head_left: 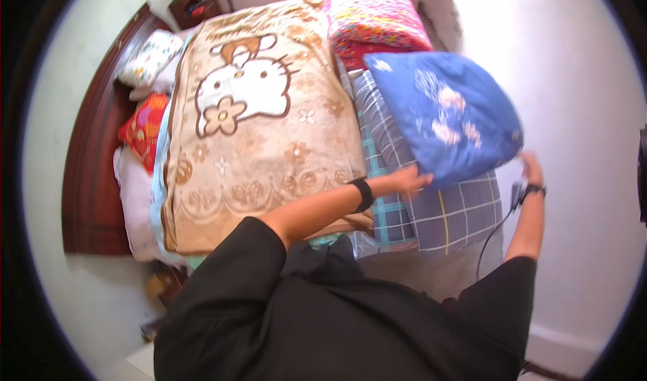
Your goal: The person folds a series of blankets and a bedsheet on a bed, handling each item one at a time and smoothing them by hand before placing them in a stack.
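Note:
A folded blue quilt [465, 105] with pale flower patterns lies on the right side of the bed, over a grey-blue checked quilt [458, 212]. At its near left corner, my left hand [410, 180] grips the edge. My right hand [532, 169] is at the near right corner, fingers closed on the fabric and partly hidden. Dark bands circle both wrists, and a small device with a cable [517, 196] sits at the right one. To the left, a tan blanket [269, 145] with a cartoon cat face is spread across the bed.
Behind the blue quilt sits a pink multicoloured folded blanket [377, 14]. A dark wooden headboard [98, 159] stands left, beside a red cushion [145, 130] and a white patterned pillow [151, 56]. A pale wall [579, 179] rises close to my right arm.

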A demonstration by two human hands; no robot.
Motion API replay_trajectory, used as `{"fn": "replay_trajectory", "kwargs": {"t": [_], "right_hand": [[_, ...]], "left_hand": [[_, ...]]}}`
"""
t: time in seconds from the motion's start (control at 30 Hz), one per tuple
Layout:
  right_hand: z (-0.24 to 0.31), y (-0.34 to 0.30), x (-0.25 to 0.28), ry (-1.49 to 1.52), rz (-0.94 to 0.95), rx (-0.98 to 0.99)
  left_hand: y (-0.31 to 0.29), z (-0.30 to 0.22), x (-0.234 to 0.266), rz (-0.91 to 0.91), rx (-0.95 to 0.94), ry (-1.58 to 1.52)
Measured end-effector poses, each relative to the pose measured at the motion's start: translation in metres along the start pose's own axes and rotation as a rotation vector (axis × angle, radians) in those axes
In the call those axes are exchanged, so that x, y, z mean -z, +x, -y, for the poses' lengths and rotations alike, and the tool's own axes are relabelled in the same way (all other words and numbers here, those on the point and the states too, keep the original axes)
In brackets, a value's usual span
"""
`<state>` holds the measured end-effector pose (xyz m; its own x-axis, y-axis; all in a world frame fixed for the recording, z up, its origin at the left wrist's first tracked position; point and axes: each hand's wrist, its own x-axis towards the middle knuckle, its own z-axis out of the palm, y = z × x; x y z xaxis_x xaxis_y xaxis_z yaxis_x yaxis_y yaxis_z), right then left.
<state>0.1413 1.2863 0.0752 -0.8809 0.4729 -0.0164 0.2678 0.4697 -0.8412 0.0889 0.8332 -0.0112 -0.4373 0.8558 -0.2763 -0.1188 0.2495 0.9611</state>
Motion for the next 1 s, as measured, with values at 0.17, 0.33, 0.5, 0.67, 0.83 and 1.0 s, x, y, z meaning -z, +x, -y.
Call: {"fn": "replay_trajectory", "kwargs": {"t": [0.17, 0.33, 0.5, 0.67, 0.83, 1.0], "right_hand": [[-0.158, -0.036, -0.151, -0.484, 0.04, -0.065], [-0.111, -0.192, -0.3, -0.918, 0.06, 0.147], [-0.041, -0.25, -0.389, -0.563, 0.569, 0.621], [-0.159, -0.225, -0.497, -0.353, 1.383, -0.323], [-0.197, -0.252, -0.566, -0.176, 1.239, -1.626], [-0.224, -0.259, -0.611, 0.075, 1.027, -1.604]], "left_hand": [[-0.064, 0.155, -0.008, 0.452, 0.241, 0.619], [-0.203, 0.183, 0.06, -0.236, 0.478, 0.74], [-0.349, 0.308, 0.072, -0.83, 0.869, 0.54], [-0.439, 0.319, 0.011, -1.019, 1.074, 0.006], [-0.456, 0.364, -0.103, -1.069, 1.157, -0.228], [-0.443, 0.356, -0.147, -0.92, 1.182, -0.287]]}}
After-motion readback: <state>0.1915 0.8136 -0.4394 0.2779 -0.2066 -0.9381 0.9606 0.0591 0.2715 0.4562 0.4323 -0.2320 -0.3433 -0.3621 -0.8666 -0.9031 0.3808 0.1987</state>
